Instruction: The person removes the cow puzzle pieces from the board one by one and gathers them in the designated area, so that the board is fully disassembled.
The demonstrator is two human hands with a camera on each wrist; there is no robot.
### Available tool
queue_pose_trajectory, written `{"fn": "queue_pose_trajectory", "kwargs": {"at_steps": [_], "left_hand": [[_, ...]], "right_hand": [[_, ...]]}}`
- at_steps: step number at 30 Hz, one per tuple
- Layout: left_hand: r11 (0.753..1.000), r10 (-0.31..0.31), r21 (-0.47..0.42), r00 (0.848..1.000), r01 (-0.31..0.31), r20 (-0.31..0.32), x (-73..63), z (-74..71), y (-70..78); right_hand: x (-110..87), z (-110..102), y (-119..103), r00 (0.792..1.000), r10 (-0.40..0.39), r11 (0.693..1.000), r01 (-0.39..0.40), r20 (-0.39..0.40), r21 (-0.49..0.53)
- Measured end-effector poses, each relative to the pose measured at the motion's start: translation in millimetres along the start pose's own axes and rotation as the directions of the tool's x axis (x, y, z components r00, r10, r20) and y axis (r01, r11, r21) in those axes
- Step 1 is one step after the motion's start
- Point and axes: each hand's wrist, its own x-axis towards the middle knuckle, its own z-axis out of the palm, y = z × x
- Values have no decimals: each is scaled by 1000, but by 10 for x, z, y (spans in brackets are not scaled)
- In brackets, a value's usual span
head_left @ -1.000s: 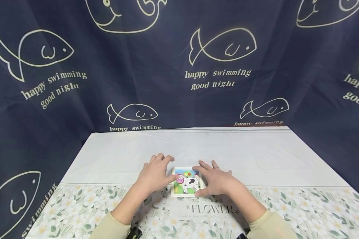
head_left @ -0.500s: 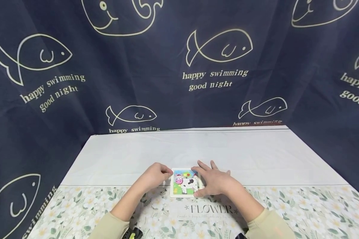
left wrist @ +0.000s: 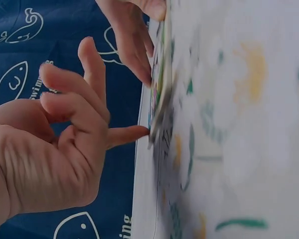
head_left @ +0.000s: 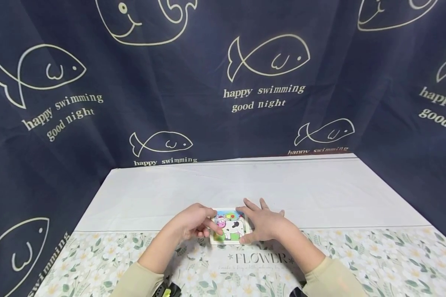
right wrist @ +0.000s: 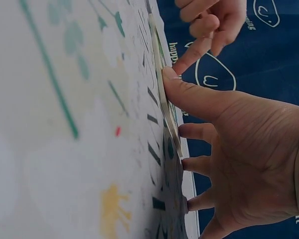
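Note:
A small square board (head_left: 235, 226) with a cow picture, like a child's puzzle, lies flat on the tablecloth in the head view. My left hand (head_left: 192, 220) is at its left side. One finger touches the far left corner and another reaches over the cow's face; in the left wrist view other fingers (left wrist: 82, 107) are bent in the air. My right hand (head_left: 268, 225) spreads along the right side, thumb on the near right corner and forefinger at the far edge. The right wrist view shows its other fingers (right wrist: 202, 200) straight, tips down beside the board (right wrist: 164, 102).
A tablecloth, floral (head_left: 360, 264) in front and white (head_left: 282, 181) behind, covers the table. "FLOWER" lettering (head_left: 260, 259) is printed just in front of the board. Dark blue curtains (head_left: 208, 82) with fish drawings stand behind and at both sides.
My left hand drew its fingers together and moved to the board's far left corner, then stretched a finger over the cow. The right hand has stayed at the right edge.

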Motion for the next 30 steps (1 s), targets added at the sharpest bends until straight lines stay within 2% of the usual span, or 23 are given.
{"fn": "queue_pose_trajectory", "kwargs": {"at_steps": [4,8,11,24,30], "left_hand": [[995,-14,-103,999,18,36,10,6,4],[974,-12,-225,997,29,78,21,-20,-5],[961,-8,-275,994,39,111,26,-39,-2],[979,9,-204,1000,-12,-19,-8,-73,13],[993,27,-109,996,-37,-90,18,-47,-2]], "right_hand": [[7,-3,-6,1000,3,1000,-3,-1,-16],[9,2,-5,1000,6,1000,-6,7,-22],[7,3,-4,1000,8,1000,-8,14,-26],[12,1,-11,1000,4,999,-3,16,-46],[2,5,-17,1000,5,999,-5,10,-42]]}}
